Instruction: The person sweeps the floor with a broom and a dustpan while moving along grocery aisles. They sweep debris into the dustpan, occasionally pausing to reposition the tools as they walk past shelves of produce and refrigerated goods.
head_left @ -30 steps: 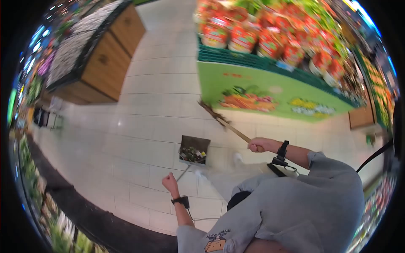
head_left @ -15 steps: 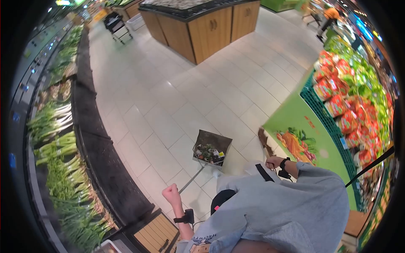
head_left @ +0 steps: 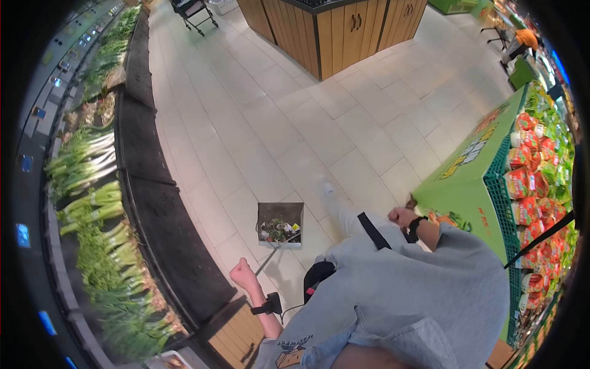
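Observation:
My left hand (head_left: pixel 244 274) is closed in a fist around the upper end of a long thin handle. That handle slopes down to a boxy dustpan (head_left: pixel 263 216) on the floor. Inside the dustpan lies a heap of debris (head_left: pixel 279 230), with leafy bits and pale scraps. My right hand (head_left: pixel 402 217) is closed too, beside my right hip near the green display panel. It grips a broom, of which only a small brown bit of bristle (head_left: pixel 412 202) shows beyond the hand; the stick is mostly hidden.
Leafy vegetables (head_left: pixel 101 246) fill a dark-edged shelf (head_left: pixel 166 227) along the left. At right stands a green display stand (head_left: pixel 473 166) with red packages (head_left: pixel 522 184). A wooden counter (head_left: pixel 350 37) and a cart (head_left: pixel 195 13) are ahead. Farther off is a person in orange (head_left: pixel 525 40).
The view has moved forward and turned. The dustpan has shifted left and straightened in view, one foot now reaches forward, and the broom's bristles are more hidden behind my right hand.

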`<state>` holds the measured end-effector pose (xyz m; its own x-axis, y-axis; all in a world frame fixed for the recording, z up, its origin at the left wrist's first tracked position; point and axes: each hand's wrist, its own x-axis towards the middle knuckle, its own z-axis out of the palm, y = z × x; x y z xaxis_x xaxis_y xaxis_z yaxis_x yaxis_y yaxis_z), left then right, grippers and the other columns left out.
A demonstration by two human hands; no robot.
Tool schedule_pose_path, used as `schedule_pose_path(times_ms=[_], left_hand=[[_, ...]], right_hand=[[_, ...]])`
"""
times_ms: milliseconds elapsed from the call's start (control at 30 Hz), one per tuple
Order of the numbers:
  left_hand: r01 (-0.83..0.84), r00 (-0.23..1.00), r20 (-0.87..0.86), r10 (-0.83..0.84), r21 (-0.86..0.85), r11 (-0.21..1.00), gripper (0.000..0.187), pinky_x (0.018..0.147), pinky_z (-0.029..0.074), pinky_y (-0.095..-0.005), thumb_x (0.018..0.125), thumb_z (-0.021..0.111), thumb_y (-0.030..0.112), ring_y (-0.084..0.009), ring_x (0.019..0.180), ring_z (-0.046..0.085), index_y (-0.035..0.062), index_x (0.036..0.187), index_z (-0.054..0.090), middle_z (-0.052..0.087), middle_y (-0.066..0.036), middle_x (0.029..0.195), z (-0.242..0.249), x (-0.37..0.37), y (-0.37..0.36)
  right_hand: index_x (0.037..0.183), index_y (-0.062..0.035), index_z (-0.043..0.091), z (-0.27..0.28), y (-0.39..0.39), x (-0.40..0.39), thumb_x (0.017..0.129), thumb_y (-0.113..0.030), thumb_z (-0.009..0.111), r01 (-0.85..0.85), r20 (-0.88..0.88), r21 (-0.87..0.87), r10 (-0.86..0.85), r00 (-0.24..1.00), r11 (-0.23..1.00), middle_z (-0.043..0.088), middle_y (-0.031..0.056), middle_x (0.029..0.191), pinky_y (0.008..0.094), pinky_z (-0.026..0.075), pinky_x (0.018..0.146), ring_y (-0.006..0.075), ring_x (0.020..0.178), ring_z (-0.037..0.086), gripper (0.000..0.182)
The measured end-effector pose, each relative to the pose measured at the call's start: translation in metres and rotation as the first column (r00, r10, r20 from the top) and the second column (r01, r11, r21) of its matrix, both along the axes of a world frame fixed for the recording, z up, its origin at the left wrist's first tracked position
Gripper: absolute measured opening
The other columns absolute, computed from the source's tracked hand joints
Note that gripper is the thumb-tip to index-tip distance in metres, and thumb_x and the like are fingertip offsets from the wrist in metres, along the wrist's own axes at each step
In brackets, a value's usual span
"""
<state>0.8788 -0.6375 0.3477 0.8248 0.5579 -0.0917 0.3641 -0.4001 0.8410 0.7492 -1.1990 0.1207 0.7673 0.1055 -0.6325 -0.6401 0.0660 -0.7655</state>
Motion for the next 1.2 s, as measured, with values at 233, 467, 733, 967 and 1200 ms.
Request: schedule_pose_path(times_ms=[233,467,733,967,1200], left_hand=[[-0.267,0.964,0.005,0.267,-0.03,0.963,0.037,0.039,0.015,-0.0298,0.077,0.05,0.013,-0.0067,0.041,0.023,0.0057,0.046,0.032,0.029,0.003,0.044,0.054,0.115,-0.005],[-0.468,0.882,-0.084,0.463,-0.263,0.844,0.031,0.035,0.017,-0.0255,0.079,0.048,0.014,-0.0063,0.037,0.026,0.0072,0.051,0.037,0.032,0.004,0.045,0.097,0.225,-0.002],[-0.401,0.914,-0.039,0.405,-0.255,0.88,0.035,0.036,0.015,-0.0263,0.078,0.049,0.012,-0.0062,0.037,0.024,0.0084,0.048,0.033,0.03,0.004,0.044,0.067,0.384,0.025],[-0.081,0.995,0.05,0.085,-0.072,0.994,0.039,0.039,0.013,-0.0286,0.076,0.05,0.01,-0.0056,0.04,0.021,0.0063,0.044,0.029,0.026,0.004,0.042,0.026,0.541,0.072],[0.166,0.984,0.075,-0.161,-0.063,0.984,0.041,0.042,0.011,-0.0291,0.077,0.051,0.01,-0.006,0.043,0.018,0.0059,0.046,0.025,0.023,0.004,0.044,0.04,0.686,0.043]], right_hand=[[0.076,-0.0032,0.059,0.095,0.047,0.257,0.069,-0.02,0.062,0.022,0.204,-0.749,0.199,0.959,0.662,0.059,0.0162,0.066,0.0338,0.044,0.057,0.0239,0.06,0.056,0.019],[0.084,-0.0004,0.057,0.14,0.105,0.471,0.073,-0.015,0.059,0.027,0.32,-0.615,0.219,0.922,0.788,0.063,0.0116,0.075,0.031,0.046,0.062,0.0197,0.067,0.058,0.018],[0.074,-0.0012,0.045,0.09,0.083,0.583,0.078,0.003,0.046,0.092,0.369,0.301,-0.205,0.906,0.949,0.045,0.0012,0.066,0.0174,0.037,0.052,0.0073,0.06,0.043,0.006],[0.074,-0.0001,0.044,0.143,0.049,0.55,0.083,-0.002,0.047,0.675,-0.61,0.591,-0.302,0.733,0.442,0.044,-0.0001,0.059,0.0147,0.041,0.044,0.0046,0.049,0.046,0.009],[0.071,0.0021,0.045,0.146,0.066,0.633,0.078,-0.001,0.052,0.793,-0.66,0.53,-0.442,0.608,0.3,0.044,0.0009,0.055,0.0165,0.041,0.043,0.0074,0.047,0.047,0.009]])
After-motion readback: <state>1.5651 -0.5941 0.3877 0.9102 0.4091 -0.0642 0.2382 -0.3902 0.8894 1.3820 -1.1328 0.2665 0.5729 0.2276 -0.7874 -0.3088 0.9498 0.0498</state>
